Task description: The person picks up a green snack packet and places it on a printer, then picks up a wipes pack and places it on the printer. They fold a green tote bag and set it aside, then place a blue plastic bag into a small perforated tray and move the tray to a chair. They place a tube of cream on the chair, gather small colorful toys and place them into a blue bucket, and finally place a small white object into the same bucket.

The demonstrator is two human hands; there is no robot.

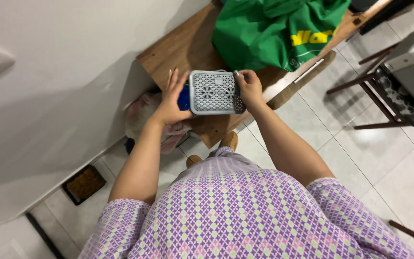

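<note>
A small grey perforated plastic basket with flower-shaped cut-outs is held above the near end of a wooden table. My left hand presses against its left side, fingers stretched upward, next to something blue that is partly hidden behind the basket. My right hand grips the basket's right edge. What the basket holds inside cannot be seen.
A big green fabric bag lies on the table just behind the basket. A white wall runs along the left. Pinkish cloth sits under the table. Dark wooden chair legs stand on the tiled floor at right.
</note>
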